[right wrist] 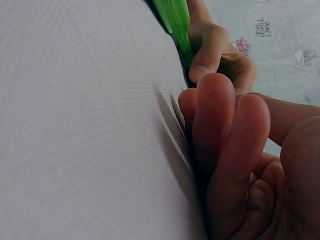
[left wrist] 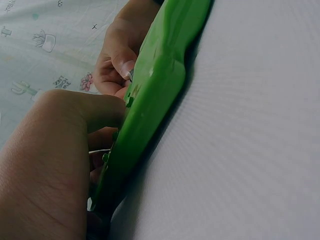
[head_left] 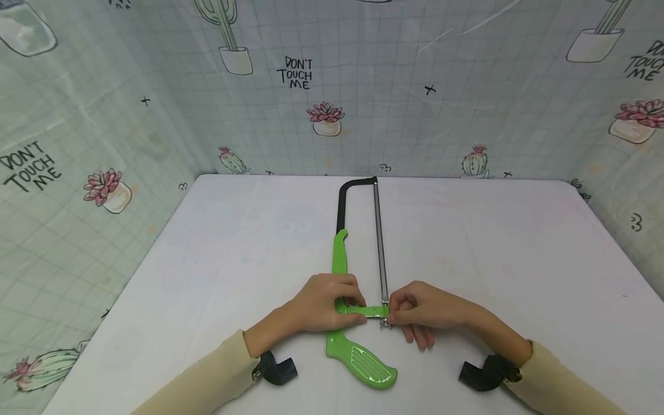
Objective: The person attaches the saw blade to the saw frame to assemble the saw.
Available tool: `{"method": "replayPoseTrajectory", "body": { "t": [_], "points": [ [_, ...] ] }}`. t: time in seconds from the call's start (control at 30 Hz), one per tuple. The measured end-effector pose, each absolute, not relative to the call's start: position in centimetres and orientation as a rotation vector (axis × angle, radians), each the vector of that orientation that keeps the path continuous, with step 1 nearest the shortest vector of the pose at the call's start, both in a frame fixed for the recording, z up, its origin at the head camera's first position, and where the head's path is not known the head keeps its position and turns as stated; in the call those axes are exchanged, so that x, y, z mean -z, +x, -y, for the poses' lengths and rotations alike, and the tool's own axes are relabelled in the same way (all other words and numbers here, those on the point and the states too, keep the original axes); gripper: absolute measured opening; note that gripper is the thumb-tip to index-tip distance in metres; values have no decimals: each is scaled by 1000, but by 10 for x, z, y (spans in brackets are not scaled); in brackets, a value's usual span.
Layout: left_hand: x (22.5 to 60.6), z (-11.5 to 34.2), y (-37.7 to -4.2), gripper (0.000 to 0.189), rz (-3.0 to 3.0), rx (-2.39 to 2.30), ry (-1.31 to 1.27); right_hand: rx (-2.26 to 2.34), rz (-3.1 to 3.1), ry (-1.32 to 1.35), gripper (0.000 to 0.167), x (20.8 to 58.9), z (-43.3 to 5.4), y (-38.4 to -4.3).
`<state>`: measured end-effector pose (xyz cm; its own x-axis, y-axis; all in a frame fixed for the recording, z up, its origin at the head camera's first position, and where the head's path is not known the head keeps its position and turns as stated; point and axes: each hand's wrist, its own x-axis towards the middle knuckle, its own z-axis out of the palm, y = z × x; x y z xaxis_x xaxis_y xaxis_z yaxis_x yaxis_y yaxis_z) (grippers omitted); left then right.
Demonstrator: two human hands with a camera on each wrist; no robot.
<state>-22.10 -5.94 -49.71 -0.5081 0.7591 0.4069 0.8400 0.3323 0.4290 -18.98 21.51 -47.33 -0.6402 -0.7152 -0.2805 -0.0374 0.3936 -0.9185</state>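
A hacksaw with a green grip and body [head_left: 339, 253] and a black front arm [head_left: 342, 202] lies flat on the white table, its grip end toward me. Its thin grey blade [head_left: 380, 242] runs along the right side. My left hand [head_left: 324, 302] grips the green frame where the crosspiece [head_left: 370, 312] branches off, thumb on the near side. At the blade's near end, my right hand [head_left: 433, 305] pinches the small metal wing nut [head_left: 384, 323] with thumb and index finger; its other fingers hang loosely curled. In the right wrist view, those fingers [right wrist: 215, 115] hide the nut.
The white table [head_left: 259, 230] extends around the saw on all sides. Behind and beside it hangs a pale cloth [head_left: 363, 75] printed with cacti and lettering. Black wrist cameras [head_left: 277, 369] sit at both sleeve cuffs, low over the tabletop.
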Motion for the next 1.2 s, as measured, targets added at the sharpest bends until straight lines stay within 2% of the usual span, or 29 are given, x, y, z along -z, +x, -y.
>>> {"method": "replayPoseTrajectory", "body": {
  "t": [1.2],
  "points": [
    [500,60,-222,14,2443,917,-1488,1281,-1997,-635,15,475,-214,-190]
  ]
}}
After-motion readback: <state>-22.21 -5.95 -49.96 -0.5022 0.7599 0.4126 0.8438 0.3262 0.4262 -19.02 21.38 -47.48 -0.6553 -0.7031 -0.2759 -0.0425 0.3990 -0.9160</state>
